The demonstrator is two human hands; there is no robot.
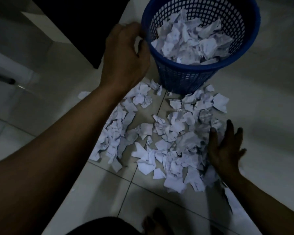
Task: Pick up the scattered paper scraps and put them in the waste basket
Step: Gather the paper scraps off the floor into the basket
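Up in the upper right of the frame, the blue mesh waste basket [182, 77] stands on the pale tiled floor [109, 184], tipped toward the viewer and partly filled with crumpled paper [190, 41]. The left hand [126, 53] grips its rim at the left edge, fingers curled. Below the basket, the paper scraps [159, 141] lie spread across the middle of the frame. The right hand [226, 150] lies flat at the pile's right edge, fingers spread and straight, holding nothing.
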